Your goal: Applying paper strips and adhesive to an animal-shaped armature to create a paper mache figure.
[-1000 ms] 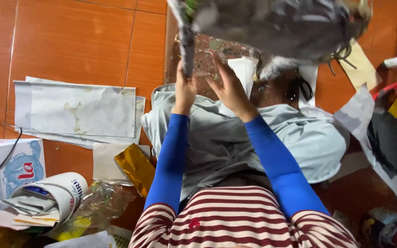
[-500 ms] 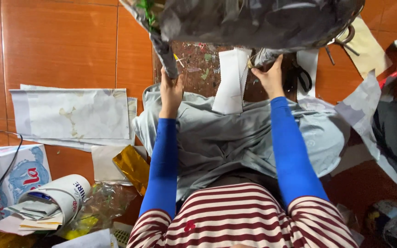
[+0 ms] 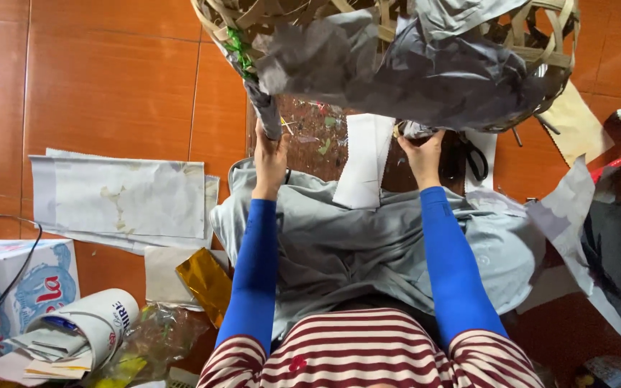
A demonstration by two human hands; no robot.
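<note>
We see only the lower part of the woven basket (image 3: 397,43), because its upper part is cut off by the top edge of the picture. Crumpled grey paper (image 3: 425,68) covers much of its side, so the weave shows only at the rim and at the right. The basket is held up in front of us, above the lap and the dark board (image 3: 310,129).

Our left hand (image 3: 270,154) has its grip closed around a grey paper-wrapped stick-like part that hangs down from the left of the basket; the fingers are mostly hidden behind it. Our right hand (image 3: 424,151) reaches the lower edge of the grey paper, and its fingertips disappear under the paper, so we cannot tell how far this grip is closed.

A white paper strip (image 3: 362,162) lies between the two hands, on the board and the grey cloth (image 3: 346,244) over the lap. Black scissors (image 3: 472,158) lie just right of the right hand, partly hidden.
</note>
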